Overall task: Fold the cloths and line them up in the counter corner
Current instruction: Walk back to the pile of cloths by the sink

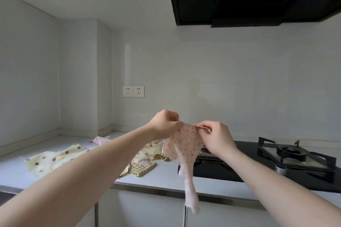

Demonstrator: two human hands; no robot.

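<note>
At frame centre I see both hands pinching the pink cloth's top edge, left hand and right hand close together; it hangs over the counter edge. Lower left, a dotted cloth and checked cloth lie unfolded.

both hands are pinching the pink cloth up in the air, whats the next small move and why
Probably draw the hands apart to spread the top edge. The left hand and right hand pinch the pink dotted cloth close together, so it hangs bunched and narrow past the counter edge, too crumpled to fold yet.
</note>
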